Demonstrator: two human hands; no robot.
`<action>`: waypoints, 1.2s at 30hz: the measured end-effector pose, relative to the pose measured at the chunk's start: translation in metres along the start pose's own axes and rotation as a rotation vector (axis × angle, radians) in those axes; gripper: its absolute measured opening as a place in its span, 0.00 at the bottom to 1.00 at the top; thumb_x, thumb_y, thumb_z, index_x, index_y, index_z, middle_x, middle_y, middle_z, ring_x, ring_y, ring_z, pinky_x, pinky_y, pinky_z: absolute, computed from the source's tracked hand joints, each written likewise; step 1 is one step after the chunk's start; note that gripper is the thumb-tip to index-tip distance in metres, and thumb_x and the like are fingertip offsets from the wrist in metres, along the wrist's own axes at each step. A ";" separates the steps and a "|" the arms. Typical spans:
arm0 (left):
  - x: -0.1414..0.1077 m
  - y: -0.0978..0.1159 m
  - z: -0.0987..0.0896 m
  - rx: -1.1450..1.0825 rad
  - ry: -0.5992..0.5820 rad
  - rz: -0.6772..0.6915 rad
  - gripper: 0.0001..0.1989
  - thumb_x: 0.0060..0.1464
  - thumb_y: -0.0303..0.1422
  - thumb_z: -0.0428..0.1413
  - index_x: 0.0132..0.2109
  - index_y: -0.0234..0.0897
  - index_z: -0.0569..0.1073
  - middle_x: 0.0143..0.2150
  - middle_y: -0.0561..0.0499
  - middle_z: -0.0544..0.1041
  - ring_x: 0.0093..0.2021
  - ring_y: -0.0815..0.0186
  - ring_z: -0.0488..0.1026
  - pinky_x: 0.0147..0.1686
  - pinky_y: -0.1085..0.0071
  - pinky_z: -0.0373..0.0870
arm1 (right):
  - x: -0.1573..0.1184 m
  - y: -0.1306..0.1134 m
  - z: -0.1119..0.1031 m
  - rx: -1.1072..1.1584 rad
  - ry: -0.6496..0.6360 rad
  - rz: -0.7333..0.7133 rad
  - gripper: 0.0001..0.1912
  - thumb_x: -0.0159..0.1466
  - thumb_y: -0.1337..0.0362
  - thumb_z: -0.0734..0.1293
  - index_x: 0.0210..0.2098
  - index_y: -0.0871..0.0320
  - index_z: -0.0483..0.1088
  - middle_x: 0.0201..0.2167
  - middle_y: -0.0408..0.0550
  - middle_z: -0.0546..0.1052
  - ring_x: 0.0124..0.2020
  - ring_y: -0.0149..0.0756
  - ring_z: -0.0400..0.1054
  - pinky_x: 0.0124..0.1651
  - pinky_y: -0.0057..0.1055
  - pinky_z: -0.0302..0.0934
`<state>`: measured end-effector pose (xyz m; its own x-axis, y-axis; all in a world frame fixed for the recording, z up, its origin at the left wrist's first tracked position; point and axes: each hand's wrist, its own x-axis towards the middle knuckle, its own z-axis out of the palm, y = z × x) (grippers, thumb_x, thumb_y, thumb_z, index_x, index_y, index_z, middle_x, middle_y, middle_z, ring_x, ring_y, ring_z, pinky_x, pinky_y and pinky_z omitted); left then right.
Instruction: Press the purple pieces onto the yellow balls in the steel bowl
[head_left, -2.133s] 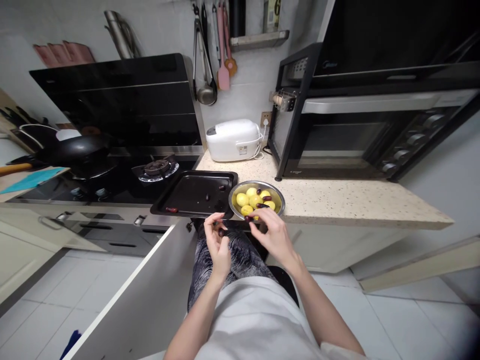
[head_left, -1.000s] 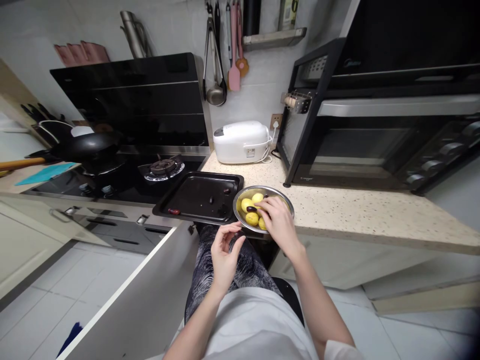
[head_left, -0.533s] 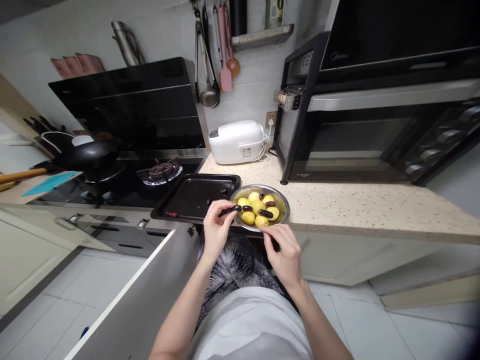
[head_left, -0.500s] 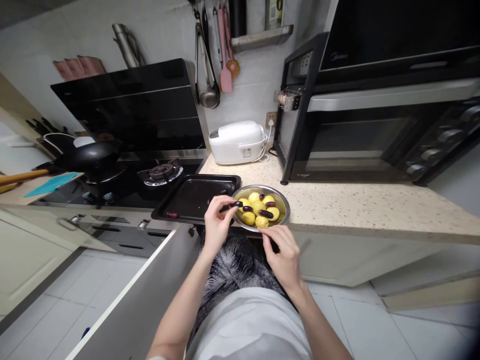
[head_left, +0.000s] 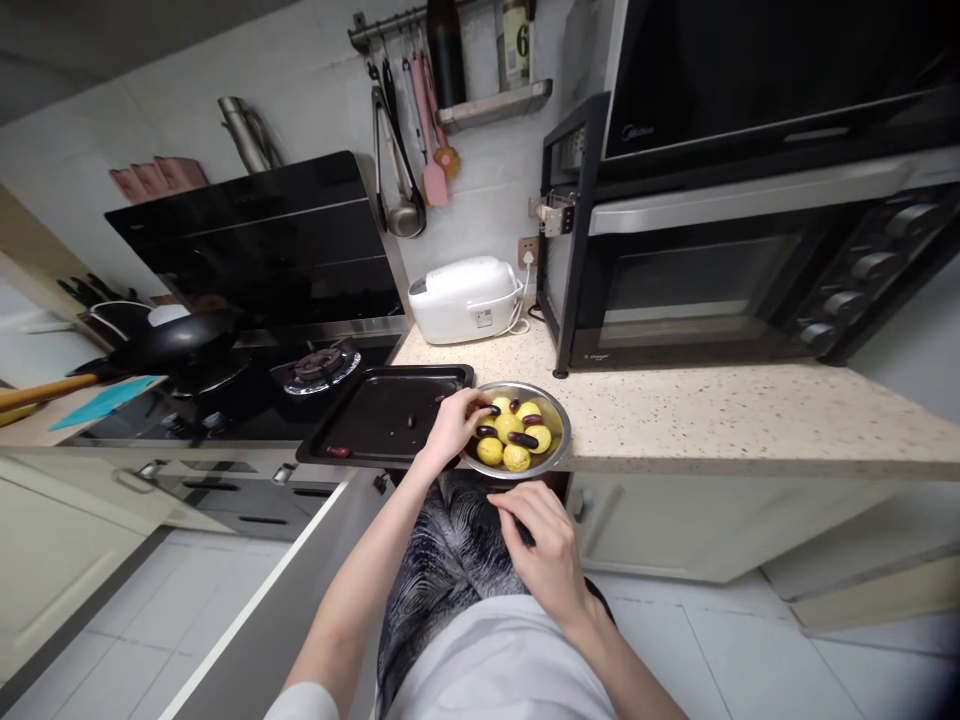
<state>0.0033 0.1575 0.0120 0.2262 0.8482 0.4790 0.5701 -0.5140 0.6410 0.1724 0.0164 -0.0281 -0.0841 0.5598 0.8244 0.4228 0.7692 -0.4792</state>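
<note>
A metal bowl (head_left: 559, 455) on the counter's front edge holds several yellow balls (head_left: 513, 428) and several dark oval pieces (head_left: 523, 440) lying among them. My left hand (head_left: 456, 425) is over the bowl's left rim, its fingertips closed on a dark oval piece (head_left: 493, 410) against the yellow balls. Below the bowl, in front of the counter, my right hand (head_left: 541, 540) hovers with loosely bent fingers and nothing visible between them. A black tray (head_left: 375, 410) lies left of the bowl, with a few dark or reddish pieces (head_left: 339, 452) on it.
A white appliance (head_left: 469, 300) stands behind the bowl, and a black oven (head_left: 697, 280) to the right. The gas stove (head_left: 319, 366) with a black wok (head_left: 176, 340) is at the left. An open cabinet door (head_left: 300, 570) juts out below the tray.
My right hand has drawn back from the bowl's front rim toward my body. My left hand has moved slightly, its fingertips now deeper at the bowl's upper left. The camera view has shifted a little.
</note>
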 end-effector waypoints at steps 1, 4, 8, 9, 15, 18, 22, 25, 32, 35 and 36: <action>0.001 0.001 -0.001 0.024 -0.025 0.011 0.04 0.59 0.24 0.60 0.41 0.35 0.78 0.40 0.47 0.82 0.40 0.62 0.79 0.47 0.66 0.77 | 0.000 0.000 0.000 0.003 -0.002 0.000 0.13 0.68 0.77 0.64 0.43 0.56 0.76 0.33 0.46 0.80 0.37 0.37 0.73 0.42 0.35 0.69; 0.004 0.004 -0.004 0.074 -0.082 0.045 0.07 0.60 0.22 0.58 0.43 0.35 0.79 0.44 0.45 0.82 0.44 0.60 0.80 0.50 0.64 0.76 | -0.001 0.001 0.000 0.007 -0.012 0.001 0.12 0.68 0.78 0.64 0.43 0.56 0.76 0.33 0.46 0.79 0.38 0.37 0.72 0.43 0.35 0.69; 0.005 0.006 -0.003 0.093 -0.131 0.070 0.10 0.61 0.21 0.56 0.47 0.34 0.79 0.48 0.42 0.81 0.49 0.58 0.79 0.54 0.62 0.75 | -0.002 0.004 -0.002 0.002 -0.010 0.001 0.13 0.68 0.78 0.64 0.43 0.56 0.75 0.34 0.46 0.79 0.37 0.37 0.72 0.42 0.35 0.69; 0.004 0.005 -0.003 0.095 -0.138 0.073 0.11 0.61 0.21 0.56 0.47 0.34 0.78 0.49 0.42 0.81 0.50 0.58 0.79 0.55 0.61 0.75 | -0.002 0.005 -0.002 -0.001 -0.008 -0.001 0.13 0.68 0.78 0.64 0.43 0.56 0.75 0.34 0.46 0.79 0.37 0.37 0.72 0.42 0.35 0.69; 0.001 0.005 -0.001 0.066 -0.132 0.098 0.11 0.64 0.23 0.53 0.50 0.34 0.78 0.50 0.41 0.80 0.50 0.58 0.79 0.55 0.61 0.75 | -0.002 0.007 -0.004 -0.014 -0.007 -0.004 0.13 0.68 0.78 0.64 0.43 0.55 0.75 0.33 0.46 0.79 0.36 0.37 0.72 0.41 0.35 0.69; 0.000 0.005 -0.008 0.054 -0.078 0.137 0.13 0.64 0.22 0.52 0.50 0.36 0.77 0.50 0.42 0.80 0.51 0.59 0.78 0.55 0.62 0.75 | -0.002 0.008 -0.005 -0.013 -0.006 -0.001 0.13 0.68 0.78 0.64 0.43 0.56 0.75 0.33 0.46 0.80 0.36 0.37 0.73 0.41 0.35 0.69; -0.004 -0.005 -0.034 0.079 0.077 0.109 0.16 0.64 0.21 0.49 0.52 0.38 0.77 0.52 0.44 0.79 0.54 0.60 0.77 0.56 0.63 0.75 | -0.002 0.009 -0.006 -0.005 0.007 0.006 0.12 0.69 0.77 0.64 0.43 0.55 0.76 0.34 0.46 0.80 0.37 0.36 0.73 0.42 0.35 0.70; -0.013 -0.024 -0.058 0.254 0.087 -0.079 0.16 0.64 0.23 0.53 0.55 0.38 0.76 0.56 0.42 0.77 0.56 0.58 0.76 0.55 0.63 0.75 | -0.002 0.010 -0.006 0.005 0.007 0.016 0.12 0.69 0.76 0.64 0.43 0.55 0.76 0.34 0.46 0.80 0.37 0.36 0.74 0.42 0.35 0.70; -0.040 -0.058 -0.080 0.591 -0.001 -0.394 0.19 0.54 0.24 0.65 0.53 0.40 0.79 0.54 0.42 0.78 0.53 0.52 0.77 0.51 0.60 0.75 | -0.003 0.008 -0.002 0.026 0.009 0.009 0.13 0.69 0.76 0.64 0.43 0.54 0.76 0.32 0.46 0.80 0.35 0.36 0.74 0.41 0.36 0.71; -0.045 -0.060 -0.079 0.623 0.000 -0.422 0.17 0.55 0.22 0.63 0.50 0.41 0.79 0.50 0.44 0.80 0.49 0.54 0.78 0.47 0.63 0.75 | -0.003 0.009 -0.003 0.018 -0.001 0.000 0.13 0.69 0.76 0.64 0.44 0.54 0.76 0.34 0.46 0.80 0.36 0.37 0.74 0.42 0.36 0.71; -0.046 -0.061 -0.078 0.629 0.004 -0.423 0.16 0.56 0.22 0.62 0.50 0.42 0.79 0.49 0.45 0.80 0.48 0.56 0.78 0.46 0.65 0.74 | -0.003 0.009 -0.003 0.016 -0.003 -0.001 0.13 0.69 0.77 0.64 0.44 0.54 0.76 0.34 0.46 0.80 0.37 0.37 0.74 0.43 0.36 0.70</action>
<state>-0.1032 0.1398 -0.0023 -0.1137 0.9559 0.2709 0.9510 0.0258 0.3080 0.1797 0.0207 -0.0340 -0.0875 0.5601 0.8238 0.4078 0.7747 -0.4833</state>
